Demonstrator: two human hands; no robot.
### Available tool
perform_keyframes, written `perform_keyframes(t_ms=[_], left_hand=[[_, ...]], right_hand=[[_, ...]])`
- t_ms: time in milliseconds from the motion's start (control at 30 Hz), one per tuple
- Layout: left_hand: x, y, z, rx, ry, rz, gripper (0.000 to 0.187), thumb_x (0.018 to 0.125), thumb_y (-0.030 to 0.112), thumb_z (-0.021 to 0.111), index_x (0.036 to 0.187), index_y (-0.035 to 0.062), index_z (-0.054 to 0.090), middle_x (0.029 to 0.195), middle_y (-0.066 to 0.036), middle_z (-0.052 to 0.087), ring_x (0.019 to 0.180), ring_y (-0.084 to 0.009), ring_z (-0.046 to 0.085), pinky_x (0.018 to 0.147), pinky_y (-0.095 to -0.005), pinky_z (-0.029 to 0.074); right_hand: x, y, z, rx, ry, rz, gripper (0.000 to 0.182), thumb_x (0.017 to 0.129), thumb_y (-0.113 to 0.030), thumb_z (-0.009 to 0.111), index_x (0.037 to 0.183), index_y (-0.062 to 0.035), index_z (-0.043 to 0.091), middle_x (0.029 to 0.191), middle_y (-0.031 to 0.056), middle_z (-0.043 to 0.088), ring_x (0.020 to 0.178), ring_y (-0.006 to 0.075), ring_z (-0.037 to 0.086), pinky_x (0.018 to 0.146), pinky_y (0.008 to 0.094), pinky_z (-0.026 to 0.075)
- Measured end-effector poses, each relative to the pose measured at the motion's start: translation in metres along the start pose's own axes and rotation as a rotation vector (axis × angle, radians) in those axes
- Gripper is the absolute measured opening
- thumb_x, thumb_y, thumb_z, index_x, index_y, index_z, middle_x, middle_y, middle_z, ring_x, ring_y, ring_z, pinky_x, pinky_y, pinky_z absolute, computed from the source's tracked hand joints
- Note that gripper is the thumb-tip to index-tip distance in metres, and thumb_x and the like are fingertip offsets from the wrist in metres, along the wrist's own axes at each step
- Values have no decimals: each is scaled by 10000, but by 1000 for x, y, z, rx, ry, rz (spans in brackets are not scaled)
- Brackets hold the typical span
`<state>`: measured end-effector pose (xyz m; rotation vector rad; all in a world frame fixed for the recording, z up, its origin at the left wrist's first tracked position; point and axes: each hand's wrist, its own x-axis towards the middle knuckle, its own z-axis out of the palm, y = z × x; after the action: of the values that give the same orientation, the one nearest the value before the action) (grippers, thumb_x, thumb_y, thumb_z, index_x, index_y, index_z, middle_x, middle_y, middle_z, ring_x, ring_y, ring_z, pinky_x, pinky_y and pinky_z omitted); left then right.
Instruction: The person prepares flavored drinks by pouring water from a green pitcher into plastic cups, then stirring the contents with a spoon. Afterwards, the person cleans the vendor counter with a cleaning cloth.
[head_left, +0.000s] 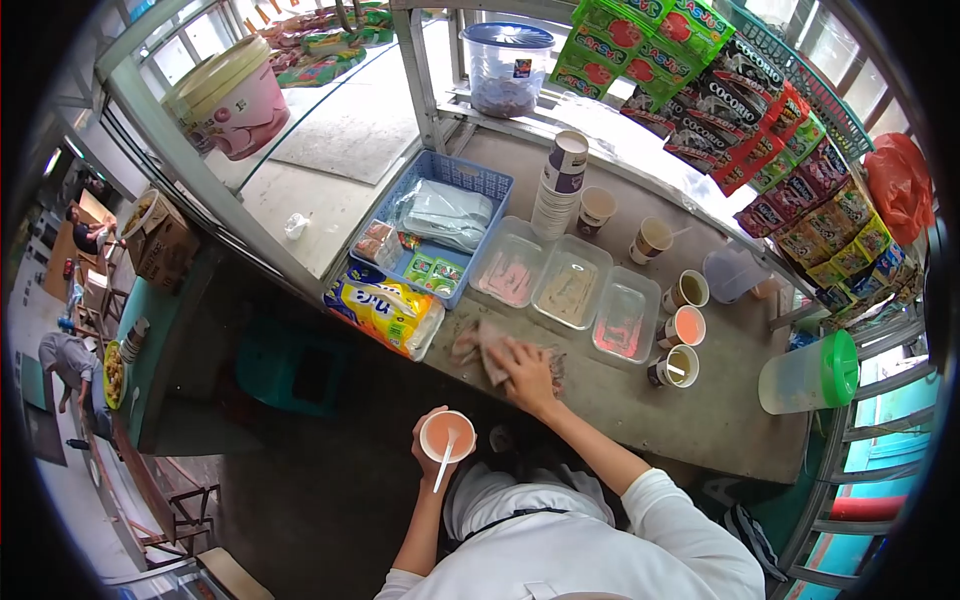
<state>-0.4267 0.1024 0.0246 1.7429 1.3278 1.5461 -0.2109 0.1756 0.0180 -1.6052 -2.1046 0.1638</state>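
Observation:
My left hand (424,440) is wrapped round a paper cup of orange-pink liquid (436,437), held off the counter's front edge. A white plastic spoon (443,466) leans in that cup, its handle over the rim. On the grey counter, my right hand (527,374) grips a brownish cloth (490,352) and presses it to the surface. Just behind the cloth stand three clear plastic tubs: one with pink residue (507,285), one with pale brown residue (572,290) and one with brighter pink residue (622,325). Left of the cloth lies a yellow-and-blue tissue pack (385,308).
Several paper cups, including one with orange drink (688,325), stand right of the tubs. A cup stack (556,205) rises behind them. The blue basket (490,178) holds plastic packs. A green-lidded jug (800,380) stands far right. Drink sachets (715,115) hang above the counter.

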Motion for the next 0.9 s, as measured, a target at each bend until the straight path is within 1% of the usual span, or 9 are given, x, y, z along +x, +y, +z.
perform_keyframes(t_ms=[67,167,267,300,400,533,767,833,900], left_hand=[[-2,-1,-3,46,21,15,731,605,284,897,1175,17,525,1126,-125,642,1002,-239,645,901,-354,515],[-4,-1,-6,84,44,14,723,602,278,897,1170,19,533,1127,-124,644,1000,-242,647,903,-356,516],[-7,-3,-10,81,43,-15,709,598,267,896,1164,22,545,1130,-120,644,997,-240,646,905,-357,512],[-7,-3,-11,68,47,-14,703,596,263,895,1161,23,550,1128,-118,645,994,-239,646,905,-356,511],[-5,-1,-13,67,66,-47,680,591,257,896,1141,26,571,1123,-112,647,994,-239,643,908,-355,508],[-4,3,-12,99,76,-57,643,586,265,897,1108,33,602,1116,-103,650,1006,-243,633,916,-358,504],[-4,-4,-7,70,94,-35,713,594,272,910,1163,35,551,1127,-117,651,1004,-244,646,916,-361,515],[-5,-6,-12,128,47,6,828,586,233,943,1228,26,463,1159,-142,654,996,-232,665,894,-351,543],[-6,-6,-15,145,46,20,830,583,232,943,1229,27,463,1160,-141,654,994,-231,666,892,-349,544]], right_hand=[[18,-6,6,-10,126,217,721,693,-156,669,1395,-208,513,1362,76,525,1191,291,487,929,477,378],[40,-18,17,-122,105,168,701,694,-142,661,1380,-190,523,1354,72,531,1173,284,495,896,470,391],[47,-13,20,65,-110,-161,677,703,-139,654,1367,-178,531,1348,68,536,1150,279,503,869,461,401],[47,-10,15,64,-112,-153,672,711,-141,653,1370,-155,526,1357,61,534,1133,273,508,861,448,404],[53,-10,18,71,92,164,668,712,-152,653,1368,-136,526,1374,65,524,1129,271,509,856,445,403],[72,-22,29,-184,55,148,714,739,-239,680,1412,-132,469,1431,87,484,1143,285,499,867,478,412],[73,-5,25,-113,-103,-14,800,722,-249,695,1463,-141,414,1461,99,450,1147,292,491,867,441,421],[79,-14,17,-79,-92,118,804,715,-253,698,1458,-129,413,1458,98,460,1135,294,504,872,461,432],[89,-24,17,-59,-77,179,811,710,-251,699,1456,-122,409,1457,96,466,1124,295,513,869,465,440]])
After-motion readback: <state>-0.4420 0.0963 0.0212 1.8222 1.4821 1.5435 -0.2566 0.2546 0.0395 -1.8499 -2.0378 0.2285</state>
